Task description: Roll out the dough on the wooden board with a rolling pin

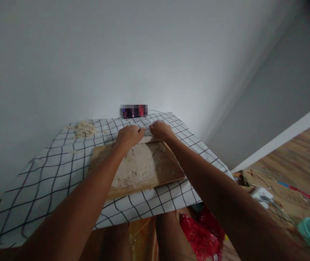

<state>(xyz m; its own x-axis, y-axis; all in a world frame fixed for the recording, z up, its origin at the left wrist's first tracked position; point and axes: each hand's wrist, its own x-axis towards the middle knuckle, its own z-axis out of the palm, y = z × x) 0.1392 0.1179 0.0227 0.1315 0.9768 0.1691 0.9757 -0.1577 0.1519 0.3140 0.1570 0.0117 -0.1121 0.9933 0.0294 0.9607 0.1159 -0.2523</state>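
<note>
- Cloth first: the checked tablecloth [48,170] hangs loose over the table's near edge, above a red bag [198,235] on the floor.
- The wooden board [171,170] lies askew on that cloth, its near edge close to the drop. With both arms stretched to its far end, a hard push could slide the board on the fabric or tip it.
- The dough [138,163] is spread flat over the board's middle, with a ragged, cracked rim at the far side. It looks dry, so more pressure there may split it.
- The rolling pin [151,139] lies across the board's far edge, mostly hidden.
- The left hand [129,137] and right hand [160,129] sit side by side on the pin, knuckles up, fingers curled down tight over it.
- Dough scraps [83,128] are heaped far left, and 1 blurred object [133,111] sits by the wall.
</note>
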